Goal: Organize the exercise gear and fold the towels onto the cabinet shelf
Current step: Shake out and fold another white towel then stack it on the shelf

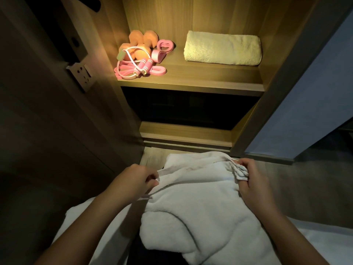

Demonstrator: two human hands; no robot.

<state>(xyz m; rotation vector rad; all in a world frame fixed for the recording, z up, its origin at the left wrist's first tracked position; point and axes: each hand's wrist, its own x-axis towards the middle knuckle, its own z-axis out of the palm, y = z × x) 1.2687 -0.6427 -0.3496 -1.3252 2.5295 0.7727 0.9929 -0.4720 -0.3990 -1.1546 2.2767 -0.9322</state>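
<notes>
Your left hand (136, 177) and right hand (250, 180) each pinch an edge of the white towel (200, 207), bunched at lower centre. On the lit shelf (191, 81) above, a folded towel (222, 47) lies right of orange dumbbells (142, 42) and a pink jump rope (142, 66); a blue panel (305, 102) flanks the right edge.
</notes>
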